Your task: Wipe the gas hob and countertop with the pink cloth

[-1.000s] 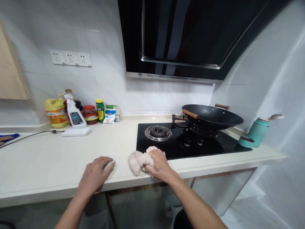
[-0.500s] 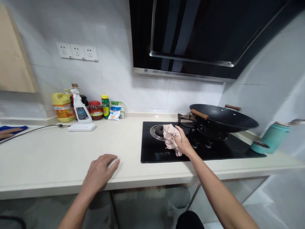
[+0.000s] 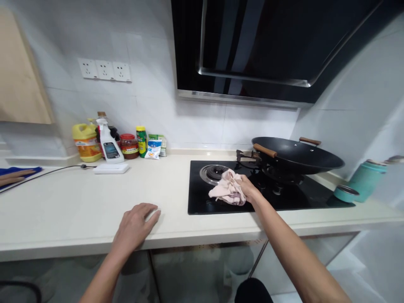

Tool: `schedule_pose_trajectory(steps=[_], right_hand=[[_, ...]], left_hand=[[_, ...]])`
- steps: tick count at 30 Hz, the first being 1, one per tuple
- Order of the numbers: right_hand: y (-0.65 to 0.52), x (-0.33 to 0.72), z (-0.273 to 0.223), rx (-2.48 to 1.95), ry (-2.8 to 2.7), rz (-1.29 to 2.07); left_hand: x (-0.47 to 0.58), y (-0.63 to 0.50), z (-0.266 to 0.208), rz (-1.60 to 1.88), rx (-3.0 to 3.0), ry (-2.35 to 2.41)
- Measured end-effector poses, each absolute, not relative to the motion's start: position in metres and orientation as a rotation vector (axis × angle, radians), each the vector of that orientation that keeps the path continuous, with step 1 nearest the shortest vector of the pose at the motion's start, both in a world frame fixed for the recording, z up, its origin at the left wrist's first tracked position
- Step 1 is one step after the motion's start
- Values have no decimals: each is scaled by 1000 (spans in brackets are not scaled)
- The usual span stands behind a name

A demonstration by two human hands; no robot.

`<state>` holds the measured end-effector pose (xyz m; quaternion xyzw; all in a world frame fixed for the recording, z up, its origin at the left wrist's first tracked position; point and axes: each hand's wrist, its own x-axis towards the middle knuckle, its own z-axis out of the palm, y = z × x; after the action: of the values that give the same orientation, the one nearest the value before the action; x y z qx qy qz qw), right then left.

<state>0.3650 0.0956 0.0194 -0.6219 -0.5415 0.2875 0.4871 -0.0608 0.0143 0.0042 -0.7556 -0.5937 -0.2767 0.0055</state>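
Observation:
My right hand [image 3: 248,188] grips a pale pink cloth [image 3: 229,188] over the front left of the black gas stove [image 3: 202,204]. The crumpled cloth lies against the glass top and covers the front edge of the left burner [image 3: 215,172]. Some of my right fingers are hidden by the cloth. My left hand [image 3: 136,223] rests on the white countertop [image 3: 164,189] near its front edge, left of the stove, fingers loosely curved and apart, holding nothing. A black wok [image 3: 303,158] with wooden handles sits on the right burner.
Along the wall stand a yellow jug [image 3: 86,143], a spray bottle [image 3: 110,145], a red-lidded jar [image 3: 129,147], a green shaker [image 3: 142,141] and small packets [image 3: 153,149]. A teal container [image 3: 368,181] is at the right. The range hood [image 3: 246,46] hangs above the stove.
My right hand has moved slightly right and toward me with the cloth, which now spreads lower and more of the left burner shows. My left hand stays on the countertop.

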Motion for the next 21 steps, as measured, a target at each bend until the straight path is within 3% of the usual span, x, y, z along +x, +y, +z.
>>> schedule_pose_trajectory(steps=[8, 12, 16, 21], right_hand=[[77, 401, 43, -1683, -1434, 234], [72, 386, 54, -1724, -1742, 106], [68, 364, 44, -1877, -2166, 89], [62, 337, 39, -2074, -2152, 128]], left_hand=[[-60, 13, 4, -860, -2342, -1876], [-58, 12, 6, -865, -2330, -1870], [-58, 11, 4, -860, -2319, -1858], [-59, 13, 3, -826, -2316, -1839]])
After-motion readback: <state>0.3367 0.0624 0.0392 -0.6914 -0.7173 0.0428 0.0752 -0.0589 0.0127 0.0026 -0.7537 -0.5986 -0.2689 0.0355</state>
